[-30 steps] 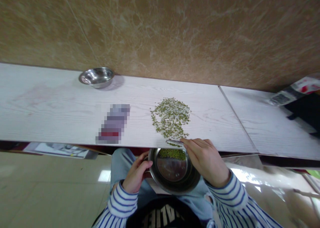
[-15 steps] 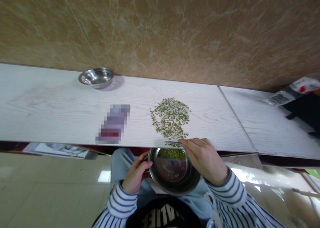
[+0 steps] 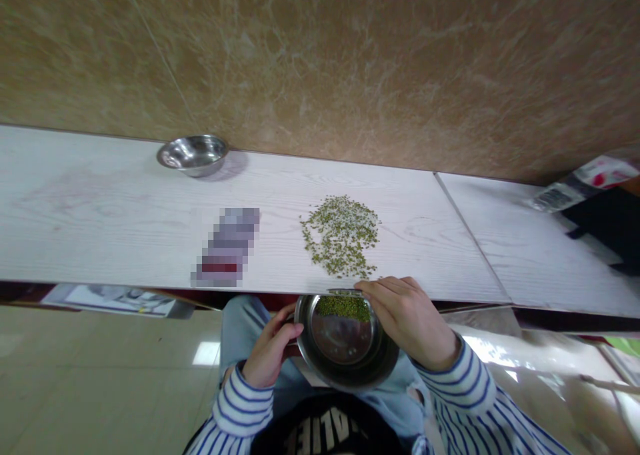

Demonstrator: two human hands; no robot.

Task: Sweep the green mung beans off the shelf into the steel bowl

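My left hand (image 3: pixel 273 348) is closed on the left side of a steel pot (image 3: pixel 345 379), which it holds over my lap, just below the table edge. Inside the pot, green beans (image 3: pixel 343 307) that look like mung beans lie along the far side. My right hand (image 3: pixel 413 315) pinches a thin flat strip (image 3: pixel 344 291), seen edge-on at the table's front edge above the pot's far rim; its kind is unclear. Beyond it, a pile of green beans mixed with small white grains (image 3: pixel 345 232) is spread on the white table (image 3: pixel 125 235).
At the back left stands a shallow steel bowl (image 3: pixel 193 155) near the marbled wall (image 3: pixel 320 68). A blurred-out flat item (image 3: pixel 227 245) lies left of the pile. On the right are a plastic package (image 3: pixel 585 182) and a black object (image 3: pixel 607 222). A seam crosses the table.
My right hand has drawn the strip slightly toward me, to the table's edge. The few beans in front of it have left the tabletop there. My left hand and the pot have hardly moved.
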